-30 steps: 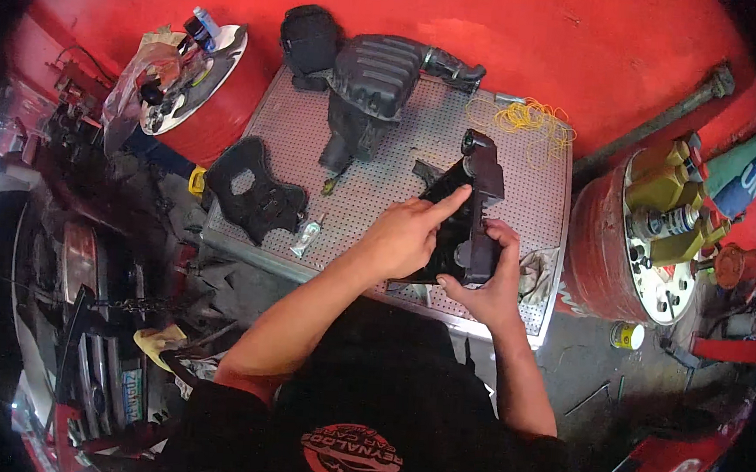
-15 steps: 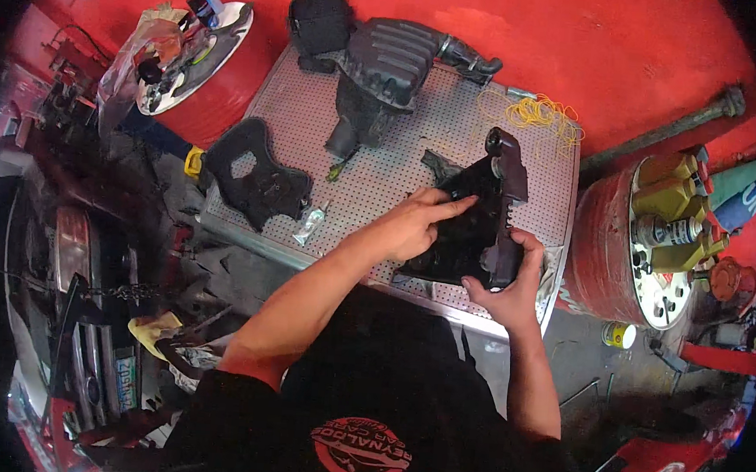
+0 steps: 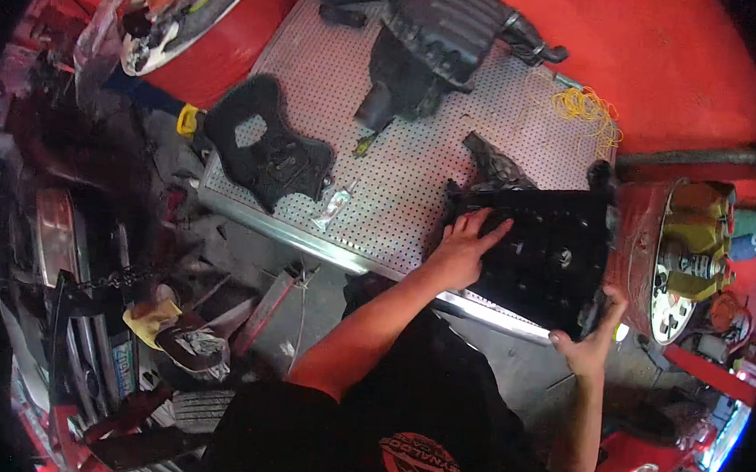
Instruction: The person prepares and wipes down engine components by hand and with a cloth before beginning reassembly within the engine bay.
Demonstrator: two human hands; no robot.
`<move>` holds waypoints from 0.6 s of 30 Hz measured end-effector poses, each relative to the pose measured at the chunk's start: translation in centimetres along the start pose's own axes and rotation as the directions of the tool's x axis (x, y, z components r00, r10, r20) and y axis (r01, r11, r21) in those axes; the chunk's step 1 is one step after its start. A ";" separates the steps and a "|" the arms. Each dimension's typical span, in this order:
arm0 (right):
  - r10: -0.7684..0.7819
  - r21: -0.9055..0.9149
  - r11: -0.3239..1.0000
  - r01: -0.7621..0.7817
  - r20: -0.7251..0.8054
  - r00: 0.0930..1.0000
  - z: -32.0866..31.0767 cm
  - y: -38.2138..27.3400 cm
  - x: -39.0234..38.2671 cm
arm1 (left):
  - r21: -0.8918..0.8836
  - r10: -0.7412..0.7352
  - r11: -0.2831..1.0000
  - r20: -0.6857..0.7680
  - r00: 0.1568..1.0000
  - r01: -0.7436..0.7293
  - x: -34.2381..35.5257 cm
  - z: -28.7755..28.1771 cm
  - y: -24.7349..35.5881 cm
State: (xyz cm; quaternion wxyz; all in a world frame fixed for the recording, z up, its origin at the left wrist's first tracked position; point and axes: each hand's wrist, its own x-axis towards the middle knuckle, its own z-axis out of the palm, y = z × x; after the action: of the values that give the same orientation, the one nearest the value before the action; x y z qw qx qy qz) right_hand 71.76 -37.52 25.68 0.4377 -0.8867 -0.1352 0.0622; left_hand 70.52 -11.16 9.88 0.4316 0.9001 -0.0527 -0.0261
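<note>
A black molded panel-like part (image 3: 543, 261) lies tilted at the right front of the perforated metal bench (image 3: 412, 181). My left hand (image 3: 460, 250) rests on its top, fingers apart and partly bent. My right hand (image 3: 590, 343) grips its right end near the front edge. Left of them are a flat black plate with a hole (image 3: 273, 176) and a small silver tube (image 3: 336, 207). A dark irregular piece (image 3: 488, 160) sits just behind the held part, and a black ribbed housing with a hose (image 3: 436, 34) occupies the back.
Drums stand on both sides: one (image 3: 188, 65) with bags and bits on top, one (image 3: 636, 245) with gold bottles (image 3: 694, 223). Yellow cord (image 3: 580, 110) lies at the back right. Car parts and vehicle fronts crowd the lower left and right.
The black part has turned and lowered toward the right front, showing its broad face. Both my hands moved right with it. The view has shifted, so the bench appears higher.
</note>
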 end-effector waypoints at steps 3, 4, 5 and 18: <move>0.000 0.010 1.000 0.000 0.007 1.000 -0.2 -1.1 -0.1 | 0.008 -0.024 1.000 0.007 1.000 0.024 -0.5 0.6 -2.0; -0.038 -0.028 0.999 0.038 -0.011 0.999 -0.4 -0.1 -0.5 | -0.002 -0.016 1.000 0.002 1.000 0.016 -0.6 0.9 -2.5; -0.028 -0.020 0.999 0.028 -0.029 0.999 -0.1 0.0 -0.7 | -0.010 -0.007 1.000 -0.004 1.000 0.007 -0.4 1.2 -2.8; 0.034 0.038 0.999 -0.029 -0.135 0.990 2.3 -1.1 -1.6 | -0.012 -0.053 0.998 0.223 0.973 0.057 -0.6 3.2 -14.7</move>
State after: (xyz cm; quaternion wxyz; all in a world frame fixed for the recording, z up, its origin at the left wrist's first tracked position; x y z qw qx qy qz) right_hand 69.53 -35.62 25.10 0.4608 -0.8829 -0.0901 0.0109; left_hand 70.70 -4.42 -3.55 0.4304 0.8887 -0.0755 -0.1390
